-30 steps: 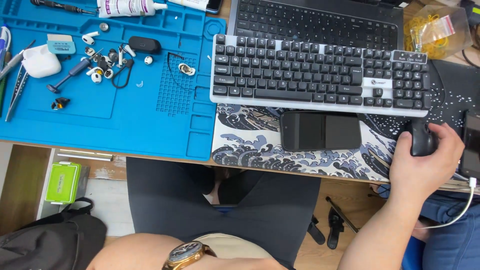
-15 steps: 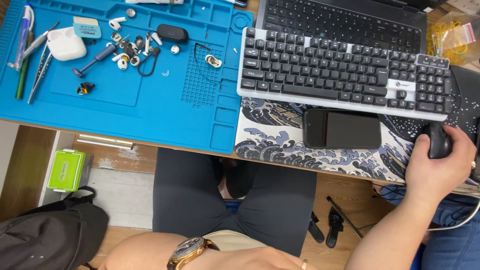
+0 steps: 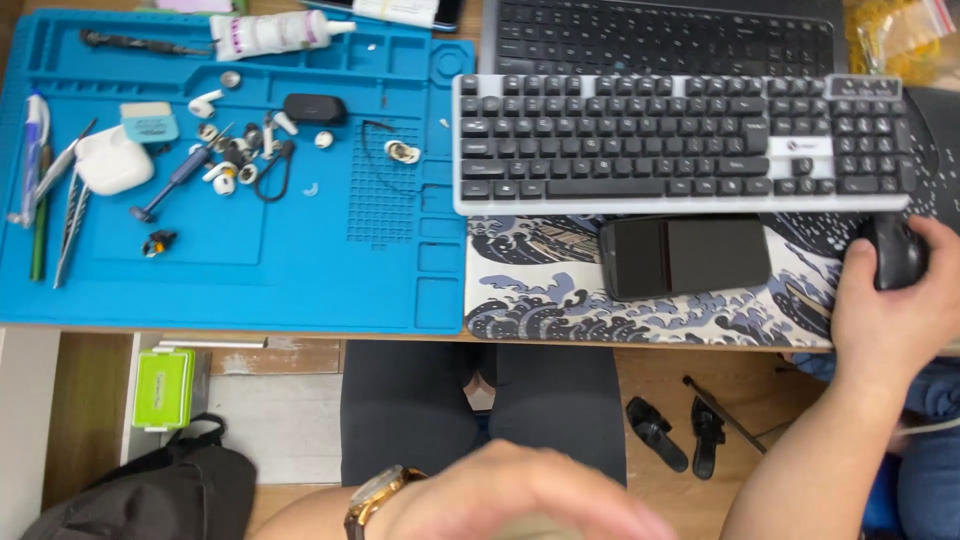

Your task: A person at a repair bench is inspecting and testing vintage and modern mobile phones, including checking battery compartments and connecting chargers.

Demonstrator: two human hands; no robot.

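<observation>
My right hand [image 3: 885, 320] is curled over a black mouse [image 3: 897, 252] at the right edge of a wave-patterned desk mat [image 3: 540, 300]. My left hand [image 3: 520, 495] hovers low over my lap, blurred, with a gold watch [image 3: 375, 495] on the wrist; whether it holds anything cannot be made out. A grey keyboard with black keys [image 3: 680, 140] lies above the desk mat. A black phone-like slab [image 3: 685, 255] lies just below it. A blue work mat [image 3: 300, 270] on the left carries a white earbud case [image 3: 112, 160], loose earbud parts [image 3: 232, 165] and a small black case [image 3: 315, 108].
A dark second keyboard [image 3: 660, 35] sits behind the grey one. A white tube [image 3: 270, 35], tweezers [image 3: 72, 215] and pens [image 3: 35, 190] lie on the blue mat. Under the desk are a green box [image 3: 162, 388], a black bag [image 3: 150, 490] and black sandals [image 3: 675, 435].
The view has shifted, so the desk now sits further right in the frame. My left hand has risen into view at the bottom. My right hand stays on the mouse.
</observation>
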